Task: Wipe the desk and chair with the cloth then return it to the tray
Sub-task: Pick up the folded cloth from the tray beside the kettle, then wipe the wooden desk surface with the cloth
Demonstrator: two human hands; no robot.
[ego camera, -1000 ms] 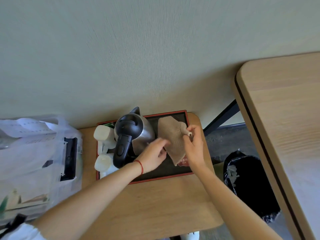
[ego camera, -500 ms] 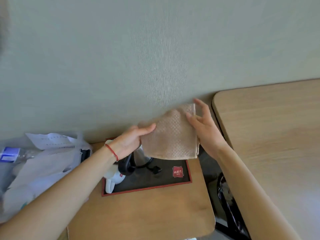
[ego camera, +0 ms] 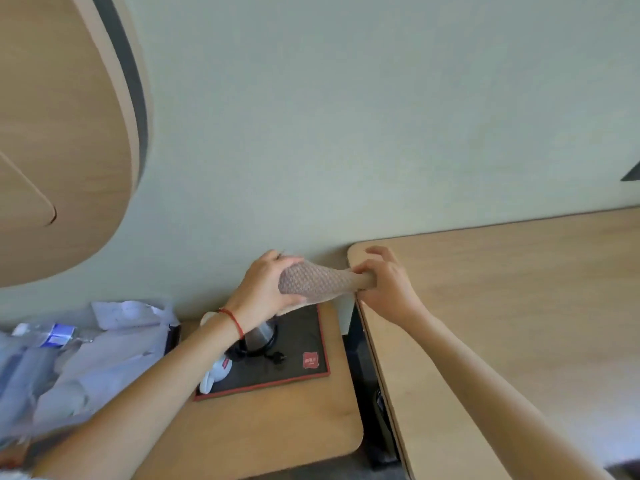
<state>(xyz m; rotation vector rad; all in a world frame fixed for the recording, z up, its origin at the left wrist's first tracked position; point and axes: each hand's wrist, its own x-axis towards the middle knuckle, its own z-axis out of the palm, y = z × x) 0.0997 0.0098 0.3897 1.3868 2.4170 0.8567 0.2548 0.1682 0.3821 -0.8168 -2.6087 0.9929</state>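
Two hands, one cloth, one tray

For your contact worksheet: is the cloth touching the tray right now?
Apart. The head view shows the cloth lifted and stretched between the left hand and right hand, with wall visible between it and the tray.

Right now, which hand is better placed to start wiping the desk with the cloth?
Right hand: it grips the cloth directly over the desk corner, while the left hand holds the other end above the tray.
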